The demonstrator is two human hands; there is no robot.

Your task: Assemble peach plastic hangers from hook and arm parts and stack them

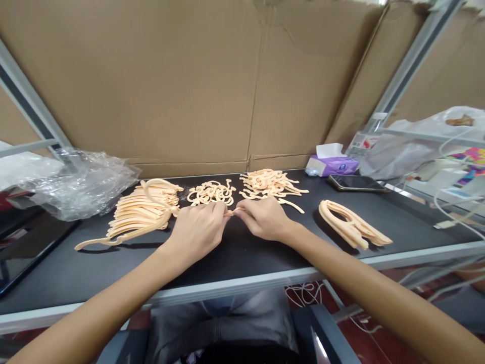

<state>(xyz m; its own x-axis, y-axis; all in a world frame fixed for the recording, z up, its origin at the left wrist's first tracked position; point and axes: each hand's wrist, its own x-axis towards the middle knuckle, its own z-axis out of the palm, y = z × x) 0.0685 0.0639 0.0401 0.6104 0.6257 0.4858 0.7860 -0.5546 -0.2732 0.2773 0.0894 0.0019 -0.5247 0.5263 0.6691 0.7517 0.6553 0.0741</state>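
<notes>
Over the middle of the black tabletop, my left hand [200, 227] is closed on a long, curved, peach-coloured plastic-looking piece [146, 231], which sticks out to the left with a bent arm rising from it. My right hand [265, 217] is closed too, its thumb and finger pinching a small peach-coloured end [235, 211] between the two hands. Whether that end belongs to the long piece is hidden by my fingers. Behind my left hand lies a pile of small hooked pieces [212, 193]. A heap of slim curved pieces [271, 183] lies beyond my right hand.
A row of larger curved pieces [136, 210] lies at left, beside crumpled clear plastic [87, 182] and a dark glossy panel [30, 242]. To the right are a bundle of looped pieces [352, 225], a phone [356, 183], a purple tissue pack [332, 164] and white cables [450, 217].
</notes>
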